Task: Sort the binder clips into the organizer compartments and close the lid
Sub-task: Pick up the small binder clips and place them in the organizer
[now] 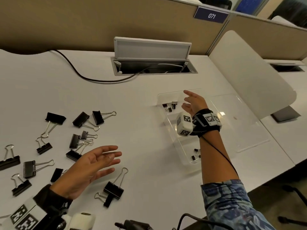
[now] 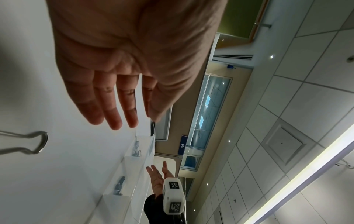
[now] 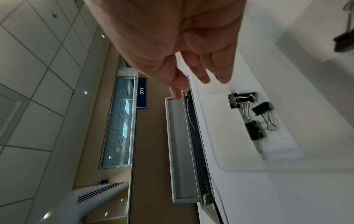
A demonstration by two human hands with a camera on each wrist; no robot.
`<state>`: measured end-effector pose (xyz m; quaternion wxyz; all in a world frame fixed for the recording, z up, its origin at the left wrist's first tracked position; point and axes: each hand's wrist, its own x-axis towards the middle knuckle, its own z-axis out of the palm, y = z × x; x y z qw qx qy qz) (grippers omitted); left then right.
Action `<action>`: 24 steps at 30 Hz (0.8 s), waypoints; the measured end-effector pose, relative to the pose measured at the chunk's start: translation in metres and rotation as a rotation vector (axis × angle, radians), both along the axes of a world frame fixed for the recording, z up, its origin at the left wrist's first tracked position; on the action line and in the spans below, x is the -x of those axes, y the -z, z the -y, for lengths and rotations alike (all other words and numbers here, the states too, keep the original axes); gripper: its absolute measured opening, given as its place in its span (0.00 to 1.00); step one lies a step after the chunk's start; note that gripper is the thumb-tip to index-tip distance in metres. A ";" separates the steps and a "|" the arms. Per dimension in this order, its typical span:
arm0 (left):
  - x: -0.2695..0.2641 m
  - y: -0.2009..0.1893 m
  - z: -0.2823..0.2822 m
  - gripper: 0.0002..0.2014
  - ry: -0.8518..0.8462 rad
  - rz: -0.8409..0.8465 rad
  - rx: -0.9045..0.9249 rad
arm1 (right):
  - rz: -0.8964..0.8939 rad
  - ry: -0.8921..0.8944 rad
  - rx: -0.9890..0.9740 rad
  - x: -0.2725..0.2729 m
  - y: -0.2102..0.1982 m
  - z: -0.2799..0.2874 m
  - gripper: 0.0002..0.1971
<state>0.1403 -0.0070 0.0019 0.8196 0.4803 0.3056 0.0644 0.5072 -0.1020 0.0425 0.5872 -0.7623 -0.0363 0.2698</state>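
White tabletop [image 1: 141, 100] carries everything. Nearest, the left hand [image 1: 89, 166] hovers released, fingers spread, over the scattered binder clips [image 1: 54, 146]. Farther off, the right hand [image 1: 193, 103] hangs released above the clear organizer [image 1: 176, 143], a few small clips in its end compartments, lid [image 1: 239, 120] lying open beyond. Best next: pinch one clip by its black body and match it by size.

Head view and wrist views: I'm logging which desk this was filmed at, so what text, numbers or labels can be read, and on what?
"071": white digits on the blue sign on top of the desk partition; also seen in the left wrist view and the right wrist view.
Wrist camera markers: black-and-white square codes, no readable words.
Binder clips and clear organizer: no legible print.
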 end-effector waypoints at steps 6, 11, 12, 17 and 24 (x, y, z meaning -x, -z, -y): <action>0.003 0.000 -0.003 0.47 -0.007 -0.015 -0.006 | 0.036 0.061 -0.071 -0.005 0.004 0.015 0.21; 0.006 0.000 -0.007 0.48 -0.013 -0.031 -0.020 | 0.133 0.031 -0.031 -0.005 0.007 0.026 0.18; 0.006 0.000 -0.008 0.48 -0.013 -0.035 -0.018 | 0.154 0.001 -0.009 -0.005 0.006 0.026 0.18; 0.005 0.002 -0.009 0.48 -0.006 -0.050 -0.018 | 0.369 -0.343 0.348 -0.003 0.002 0.014 0.17; 0.006 0.004 -0.011 0.47 -0.010 -0.063 -0.012 | 0.533 -0.561 0.732 -0.006 -0.003 -0.027 0.14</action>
